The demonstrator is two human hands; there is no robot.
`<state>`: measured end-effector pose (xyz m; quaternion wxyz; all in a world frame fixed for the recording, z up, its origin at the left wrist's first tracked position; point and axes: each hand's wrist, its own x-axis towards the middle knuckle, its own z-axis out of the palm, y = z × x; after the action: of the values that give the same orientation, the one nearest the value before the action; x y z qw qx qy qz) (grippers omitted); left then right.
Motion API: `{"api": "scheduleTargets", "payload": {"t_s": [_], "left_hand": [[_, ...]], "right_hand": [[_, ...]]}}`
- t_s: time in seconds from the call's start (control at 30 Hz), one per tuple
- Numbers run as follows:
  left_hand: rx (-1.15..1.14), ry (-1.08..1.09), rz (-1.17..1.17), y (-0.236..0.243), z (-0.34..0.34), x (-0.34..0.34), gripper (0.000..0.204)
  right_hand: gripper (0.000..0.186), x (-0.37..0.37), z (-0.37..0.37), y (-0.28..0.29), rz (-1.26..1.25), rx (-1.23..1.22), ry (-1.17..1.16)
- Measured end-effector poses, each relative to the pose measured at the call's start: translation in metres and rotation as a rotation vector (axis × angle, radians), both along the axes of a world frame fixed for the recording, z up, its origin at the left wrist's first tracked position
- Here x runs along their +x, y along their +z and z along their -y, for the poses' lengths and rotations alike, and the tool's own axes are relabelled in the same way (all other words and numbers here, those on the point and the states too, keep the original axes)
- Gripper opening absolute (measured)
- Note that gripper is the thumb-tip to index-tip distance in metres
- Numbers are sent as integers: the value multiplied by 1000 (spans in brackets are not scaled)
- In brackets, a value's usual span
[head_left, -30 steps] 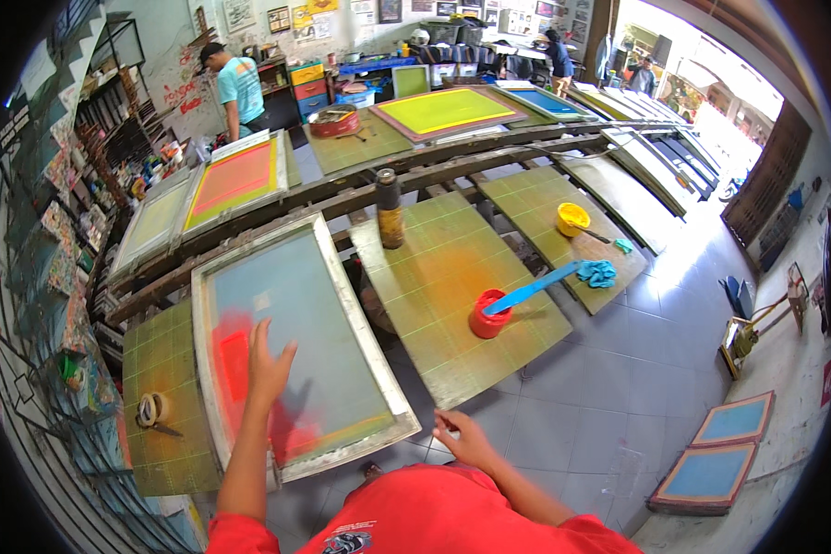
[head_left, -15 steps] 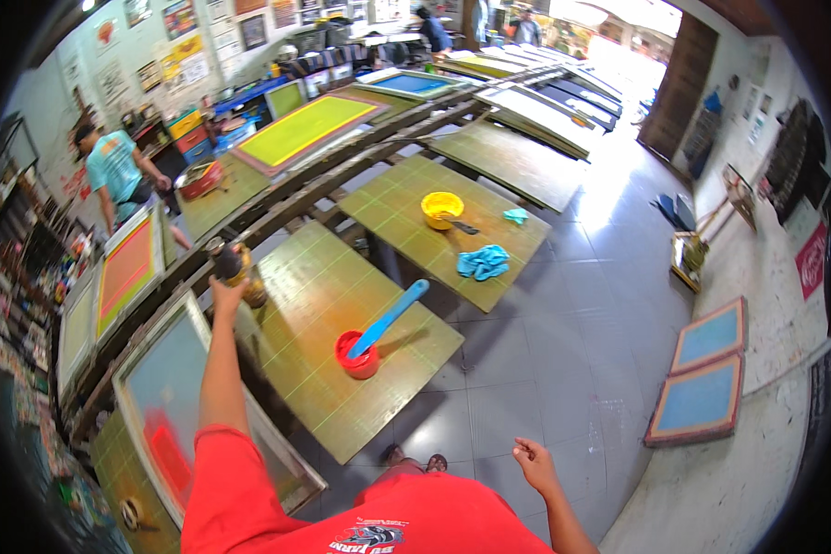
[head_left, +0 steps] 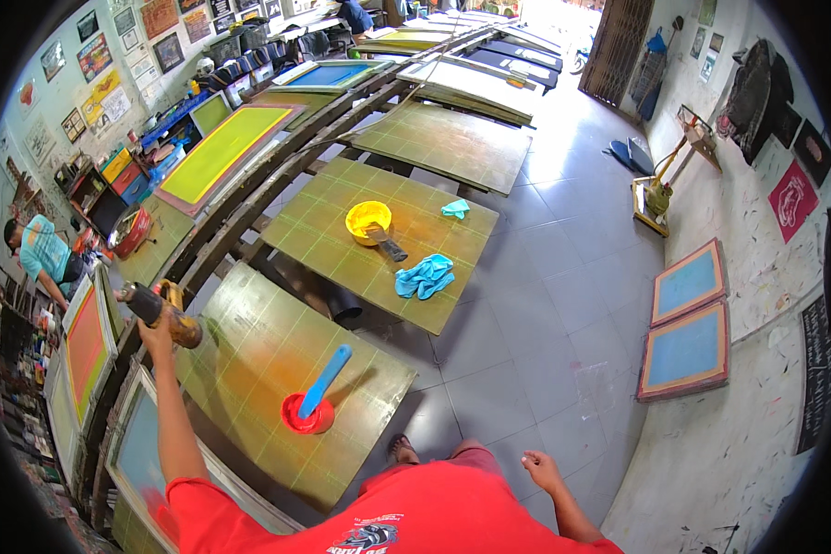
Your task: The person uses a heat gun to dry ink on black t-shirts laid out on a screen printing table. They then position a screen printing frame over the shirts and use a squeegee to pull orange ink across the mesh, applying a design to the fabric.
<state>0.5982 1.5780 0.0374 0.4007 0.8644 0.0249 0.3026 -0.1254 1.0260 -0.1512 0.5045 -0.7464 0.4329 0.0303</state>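
My left hand (head_left: pixel 157 329) is closed on a black-and-yellow heat gun (head_left: pixel 185 328), held tilted at the back left corner of the nearer green gridded board (head_left: pixel 249 351). On that board stands a red tub (head_left: pixel 295 417) with a blue spatula (head_left: pixel 324 380) in it. To its left is a framed screen (head_left: pixel 138 439) with red ink. My right hand (head_left: pixel 540 469) hangs low over the floor, fingers curled with nothing visible in them. The board beyond holds a yellow bowl (head_left: pixel 362 217) with a dark spatula (head_left: pixel 388 242) and crumpled blue cloths (head_left: pixel 425 277).
A co-worker in a teal shirt (head_left: pixel 42 245) is at the left, another person (head_left: pixel 355 17) at the back. More boards and screens line wooden rails (head_left: pixel 226 242). Two blue screens (head_left: pixel 681 346) lean on the right wall beside the tiled floor (head_left: pixel 563 295).
My left hand has gone from over the inked screen to the heat gun, now gripped and tilted. The view has turned right; my right hand still hangs low.
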Motion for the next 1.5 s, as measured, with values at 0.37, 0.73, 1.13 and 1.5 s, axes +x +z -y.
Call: {"api": "scheduleTargets", "payload": {"t_s": [0.37,0.73,1.13,1.5], "left_hand": [[-633,-352,187,305,189,8,45],[-428,-617,523,465,534,-79,41],[-574,-835,115,432,706,-124,51],[-399,-1290,-316,348,829,-187,57]], "right_hand": [[38,-30,162,-96,26,37,-22],[35,20,411,-46,195,-59,-45],[43,230,490,192,727,-308,255],[77,445,487,389,1286,-1165,580]]}}
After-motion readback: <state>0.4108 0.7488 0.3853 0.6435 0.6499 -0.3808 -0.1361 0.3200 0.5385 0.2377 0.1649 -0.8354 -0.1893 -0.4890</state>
